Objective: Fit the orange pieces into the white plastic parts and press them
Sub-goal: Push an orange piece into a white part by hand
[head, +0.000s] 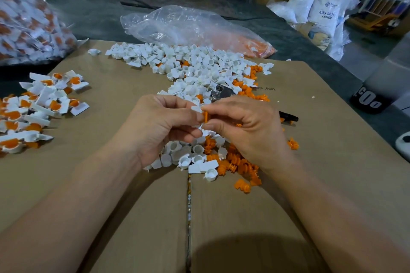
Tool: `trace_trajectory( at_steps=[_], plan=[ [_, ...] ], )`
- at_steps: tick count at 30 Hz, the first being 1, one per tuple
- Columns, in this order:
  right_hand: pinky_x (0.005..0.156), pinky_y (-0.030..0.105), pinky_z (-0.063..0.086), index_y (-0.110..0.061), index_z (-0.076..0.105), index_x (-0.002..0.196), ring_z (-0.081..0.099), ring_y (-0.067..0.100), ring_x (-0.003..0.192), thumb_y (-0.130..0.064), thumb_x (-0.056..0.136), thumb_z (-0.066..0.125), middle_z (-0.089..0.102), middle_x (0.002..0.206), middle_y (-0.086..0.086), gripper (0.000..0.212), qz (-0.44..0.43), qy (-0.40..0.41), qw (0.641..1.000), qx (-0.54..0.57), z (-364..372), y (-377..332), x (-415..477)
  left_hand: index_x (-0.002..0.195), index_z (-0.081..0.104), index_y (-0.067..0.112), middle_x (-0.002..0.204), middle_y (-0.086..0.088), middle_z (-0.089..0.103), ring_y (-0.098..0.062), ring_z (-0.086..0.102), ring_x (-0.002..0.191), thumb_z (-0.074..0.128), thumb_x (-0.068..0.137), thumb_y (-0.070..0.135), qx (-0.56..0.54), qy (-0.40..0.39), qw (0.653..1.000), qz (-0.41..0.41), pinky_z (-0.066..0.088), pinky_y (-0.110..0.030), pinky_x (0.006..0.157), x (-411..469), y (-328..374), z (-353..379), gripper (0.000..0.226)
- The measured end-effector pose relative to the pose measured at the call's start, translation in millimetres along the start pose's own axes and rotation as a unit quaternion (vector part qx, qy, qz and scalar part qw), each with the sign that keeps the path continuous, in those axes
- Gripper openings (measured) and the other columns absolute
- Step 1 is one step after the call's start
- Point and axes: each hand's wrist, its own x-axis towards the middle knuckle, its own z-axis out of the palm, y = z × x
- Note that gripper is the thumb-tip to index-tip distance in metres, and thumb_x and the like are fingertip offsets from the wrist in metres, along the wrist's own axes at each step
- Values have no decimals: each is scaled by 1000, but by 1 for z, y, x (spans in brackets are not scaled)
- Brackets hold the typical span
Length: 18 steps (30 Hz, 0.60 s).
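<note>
My left hand [162,124] grips a white plastic part [197,109] above the middle of the cardboard. My right hand [246,128] pinches an orange piece [205,116] between thumb and forefinger, right against that white part. Below and behind the hands lies a heap of loose white parts [195,66]. Loose orange pieces [235,162] are scattered under my right hand and along the heap's right side. At the left sits a pile of white parts with orange pieces in them [40,104].
The flattened cardboard sheet [310,162] covers a dark table. A clear bag of orange pieces [199,29] lies behind the heap. A large bag of white-and-orange parts [26,17] stands at far left. A dark-handled tool [288,116] lies right of my right hand.
</note>
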Motion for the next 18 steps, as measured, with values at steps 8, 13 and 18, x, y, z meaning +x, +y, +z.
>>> trace_trajectory(
  at_steps=[8,13,18],
  plan=[
    [71,31,54,-1,69,99,64,15,81,-5,75,69,71,87,9,24,-23,-7,1000,-17,0,3,-1,65,59,-1,50,-11,61,-14,58,38,69,44,5,0,5,1000,-9,44,-15,36,0,0,1,24],
    [72,27,53,-1,70,99,62,12,82,-5,75,69,71,87,8,23,-25,-13,999,-30,0,3,-1,64,58,0,50,-11,61,-14,58,38,68,45,4,2,5,1000,-12,44,-15,36,0,0,0,22],
    [77,24,54,0,68,104,63,12,85,-7,75,70,70,91,10,30,26,-13,1000,-9,0,3,-2,60,61,2,49,-7,60,-13,57,38,68,45,5,-14,10,1000,-11,43,-14,36,-1,2,0,17]
  ],
)
